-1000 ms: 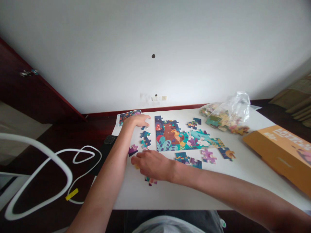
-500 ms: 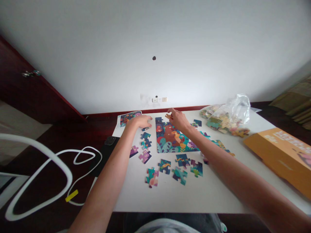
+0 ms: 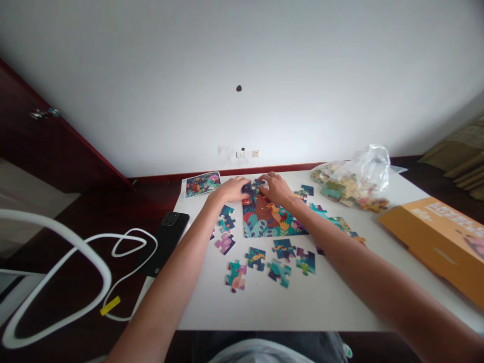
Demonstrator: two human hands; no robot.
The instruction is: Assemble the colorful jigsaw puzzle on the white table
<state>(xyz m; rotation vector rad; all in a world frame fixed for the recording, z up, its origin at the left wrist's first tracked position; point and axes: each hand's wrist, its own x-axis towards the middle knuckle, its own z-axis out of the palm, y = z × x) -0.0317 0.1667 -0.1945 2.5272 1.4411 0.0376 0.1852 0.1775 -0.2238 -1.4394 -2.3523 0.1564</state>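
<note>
As the left hand (image 3: 232, 190), spread, and right hand (image 3: 279, 190), grip unclear, partly hide the puzzle (image 3: 266, 219), a bag (image 3: 374, 162) rightward holds pieces (image 3: 338, 194).

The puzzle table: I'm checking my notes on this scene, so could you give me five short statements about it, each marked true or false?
1. The left hand and the right hand are both at the far side of the joined puzzle. True.
2. The clear bag lies on top of the joined puzzle. False: it lies on the table, to the puzzle's right, with pieces inside.
3. Several loose pieces lie between the joined puzzle and the table's near edge. True.
4. The orange box stands left of the joined puzzle. False: it is on the right.
5. The printed sheet lies at the table's far left corner. True.
</note>
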